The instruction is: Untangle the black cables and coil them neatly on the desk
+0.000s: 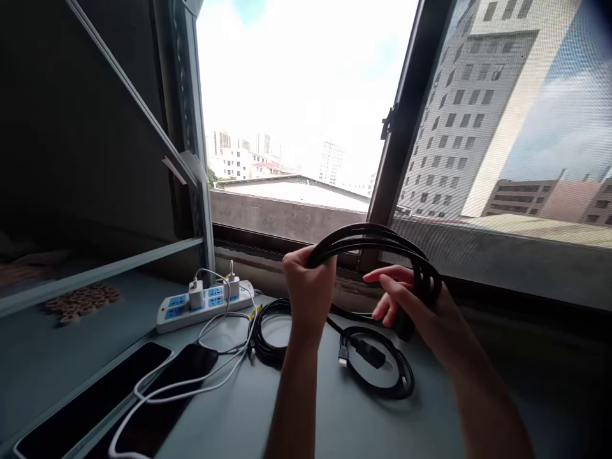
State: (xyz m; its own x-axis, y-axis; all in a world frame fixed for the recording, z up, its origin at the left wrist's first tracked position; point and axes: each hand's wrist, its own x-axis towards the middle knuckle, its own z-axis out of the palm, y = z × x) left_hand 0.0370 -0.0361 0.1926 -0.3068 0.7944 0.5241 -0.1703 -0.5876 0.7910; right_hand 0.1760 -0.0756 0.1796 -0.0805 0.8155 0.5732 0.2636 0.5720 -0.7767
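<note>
A coiled black cable is raised above the desk in several arched loops. My left hand is closed in a fist around the left end of the loops. At the right end, the loops run down into my right hand, which holds them near the thumb's base while its fingertips stay apart, pointing left. A dark end piece hangs just below my right hand. On the desk beneath, a second black cable coil lies with a metal-tipped plug. Partly hidden by my left forearm is another black coil.
A white power strip with two white chargers stands at the back left. White charging cords cross two dark phone-like slabs. Small brown pieces are piled at far left. A metal frame and a window border the desk.
</note>
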